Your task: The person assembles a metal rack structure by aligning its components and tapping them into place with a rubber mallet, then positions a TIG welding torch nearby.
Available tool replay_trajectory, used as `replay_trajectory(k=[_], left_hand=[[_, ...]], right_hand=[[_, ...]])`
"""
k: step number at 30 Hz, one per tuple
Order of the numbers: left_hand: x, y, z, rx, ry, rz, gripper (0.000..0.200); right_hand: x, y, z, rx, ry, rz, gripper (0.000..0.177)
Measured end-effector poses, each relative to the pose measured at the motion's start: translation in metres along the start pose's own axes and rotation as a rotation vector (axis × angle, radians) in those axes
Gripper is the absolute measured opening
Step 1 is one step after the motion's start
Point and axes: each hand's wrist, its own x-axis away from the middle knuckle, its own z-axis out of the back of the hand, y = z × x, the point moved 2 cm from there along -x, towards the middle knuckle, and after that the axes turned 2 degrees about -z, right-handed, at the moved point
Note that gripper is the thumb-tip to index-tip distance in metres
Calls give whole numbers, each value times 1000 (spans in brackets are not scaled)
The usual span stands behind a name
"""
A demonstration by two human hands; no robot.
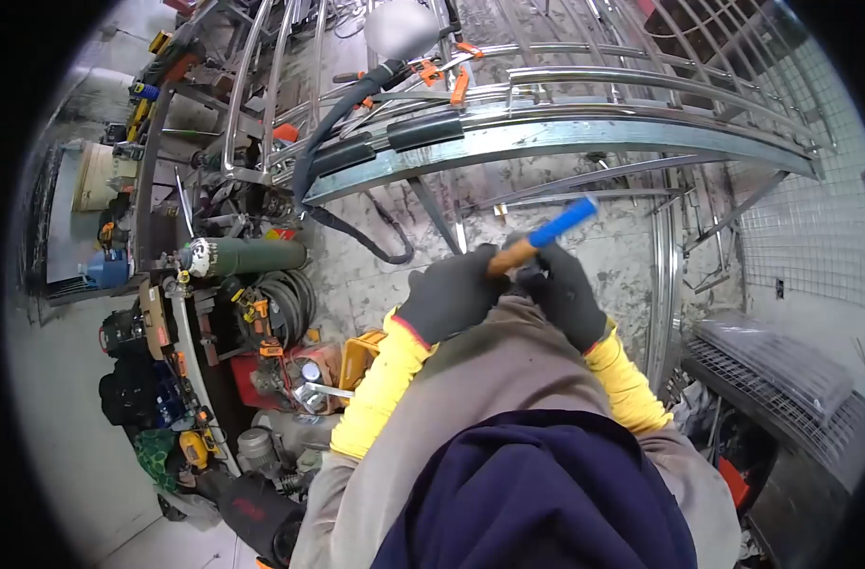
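Rod-shaped tool (544, 237): smooth cylinder, orange-brown shaft, bright blue upper end, tilted up to the right before the chest. Lower end is clasped by left hand (451, 299), closed tight in dark knit glove. Right hand (565, 294), likewise gloved, is curled just beside the shaft; grip cannot be told. Beyond: curved polished-steel tube frame (565, 133), orange clamps (459, 87) attached.
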Motion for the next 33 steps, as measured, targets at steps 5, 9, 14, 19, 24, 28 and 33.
replay_trajectory(k=[5, 9, 14, 19, 24, 28, 33], left_hand=[[-23, 29, -29, -46, -150, -297, 27], [-21, 41, -28, -88, 30, -428, 30], [2, 13, 9, 47, 399, -269, 45], [34, -59, 9, 394, 318, 29, 35], [65, -71, 8, 525, 371, 110, 30], [76, -94, -6, 654, 400, 152, 27], [82, -105, -16, 705, 367, 166, 27]], right_hand=[[17, 1, 28, -85, 181, -324, 23], [23, 12, 47, -215, 510, -204, 27], [19, 40, 134, -452, 772, -270, 36], [-16, 41, 227, -597, 827, -128, 41], [-50, 79, 288, -617, 802, 175, 42], [-62, 65, 309, -797, 922, -70, 41], [-102, 81, 331, -793, 829, -109, 41]])
